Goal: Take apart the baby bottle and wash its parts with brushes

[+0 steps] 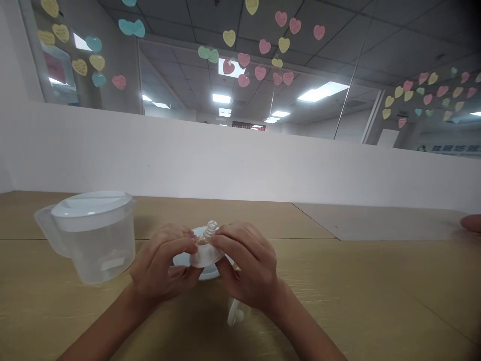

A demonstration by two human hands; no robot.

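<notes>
Left hand (163,268) and right hand (246,268) both pinching a small white plastic collar with clear ribbed teat (206,248), above a pale round lid (184,260), clear lidded plastic jug (93,235) at left, on light wooden table (376,291)

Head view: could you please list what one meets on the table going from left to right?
Jug → left hand → nipple piece held by both hands → right hand → grey mat → another person's fingertip.

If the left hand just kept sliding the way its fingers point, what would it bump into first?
The left hand points rightward, already touching the small clear plastic teat in its white ring. Past that, it would probably meet the right hand's fingers, gripping the same piece; depth is hard to judge.
</notes>
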